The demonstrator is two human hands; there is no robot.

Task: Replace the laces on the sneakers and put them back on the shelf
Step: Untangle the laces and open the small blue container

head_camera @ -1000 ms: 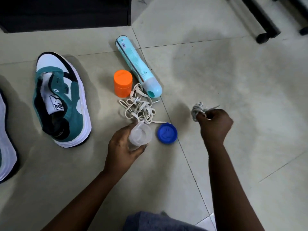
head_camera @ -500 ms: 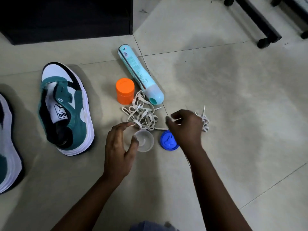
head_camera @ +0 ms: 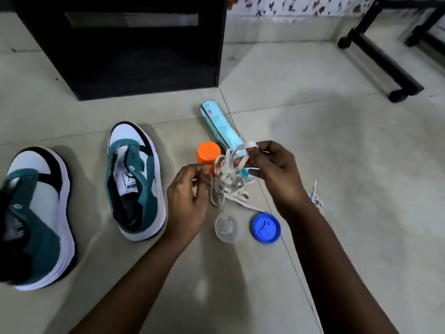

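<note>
Both hands, off the cup [head_camera: 226,227] since a moment ago, are lifting the lace [head_camera: 228,174]: left hand [head_camera: 186,201] and right hand [head_camera: 277,174] pinching it apart to untangle, sneakers [head_camera: 134,179] waiting left.

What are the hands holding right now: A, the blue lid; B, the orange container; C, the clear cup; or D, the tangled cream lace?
D: both the left hand and right hand pinch the tangled cream lace, while the clear cup, blue lid and orange container sit untouched on the floor.

Beige tiled floor [head_camera: 349,165], black cabinet [head_camera: 134,56], black wheeled frame [head_camera: 385,61].
</note>
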